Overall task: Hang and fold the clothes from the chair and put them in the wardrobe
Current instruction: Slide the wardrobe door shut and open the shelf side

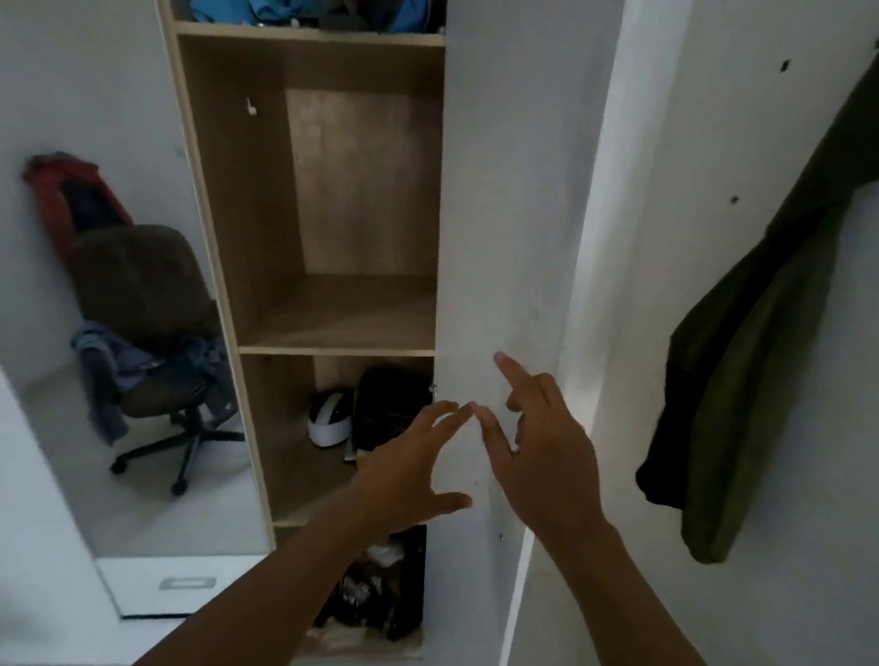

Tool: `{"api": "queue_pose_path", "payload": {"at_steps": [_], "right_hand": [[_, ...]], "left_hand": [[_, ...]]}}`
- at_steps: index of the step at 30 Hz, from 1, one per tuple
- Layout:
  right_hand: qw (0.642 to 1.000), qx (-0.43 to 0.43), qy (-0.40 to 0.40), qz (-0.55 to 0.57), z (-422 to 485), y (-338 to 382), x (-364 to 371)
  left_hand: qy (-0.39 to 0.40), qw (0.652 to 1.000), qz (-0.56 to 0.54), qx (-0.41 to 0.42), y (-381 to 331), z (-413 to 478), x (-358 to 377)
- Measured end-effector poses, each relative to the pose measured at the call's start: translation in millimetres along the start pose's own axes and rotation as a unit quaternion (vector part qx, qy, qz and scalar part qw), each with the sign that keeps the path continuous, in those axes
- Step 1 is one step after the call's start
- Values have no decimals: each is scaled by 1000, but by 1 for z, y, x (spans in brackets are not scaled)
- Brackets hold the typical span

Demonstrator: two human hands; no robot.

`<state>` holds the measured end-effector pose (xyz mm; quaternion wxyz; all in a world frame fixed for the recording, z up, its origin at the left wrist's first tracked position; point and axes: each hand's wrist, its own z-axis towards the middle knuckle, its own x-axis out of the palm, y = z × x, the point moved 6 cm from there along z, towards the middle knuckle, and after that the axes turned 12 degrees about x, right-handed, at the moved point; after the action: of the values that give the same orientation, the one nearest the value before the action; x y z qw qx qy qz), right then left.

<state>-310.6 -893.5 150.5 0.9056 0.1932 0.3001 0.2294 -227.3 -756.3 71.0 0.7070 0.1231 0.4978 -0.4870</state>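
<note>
Hands, both empty, fingers loosely spread: left hand (409, 468) and right hand (542, 450) meet at open white wardrobe door (498, 226), seemingly to swing it wide for shelf access; clothes (115, 363) lie heaped on office chair (141, 279), well apart at left.

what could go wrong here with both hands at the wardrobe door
The left hand reaches near the hinge side of the door; fingers might get pinched if it swings shut. Pushed wider, the door may hit the jacket hanging on the wall. The lower shelf already holds a helmet and bag, so clothes could crowd there.
</note>
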Motion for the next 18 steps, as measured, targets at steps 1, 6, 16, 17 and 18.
{"api": "queue_pose_path", "payload": {"at_steps": [1, 6, 16, 17, 18], "right_hand": [[999, 12, 46, 11, -7, 5, 21], [944, 54, 324, 5, -58, 36, 145], [833, -70, 548, 41, -213, 267, 345], [823, -92, 558, 46, -229, 297, 358], [814, -114, 568, 53, -245, 325, 371]], "left_hand": [[4, 1000, 11, -24, 14, -20, -7], [11, 978, 43, -205, 77, -146, -51], [-26, 853, 102, -511, 146, -477, -172], [-36, 839, 106, -533, 148, -510, -187], [-46, 825, 111, -553, 149, -542, -201]]}}
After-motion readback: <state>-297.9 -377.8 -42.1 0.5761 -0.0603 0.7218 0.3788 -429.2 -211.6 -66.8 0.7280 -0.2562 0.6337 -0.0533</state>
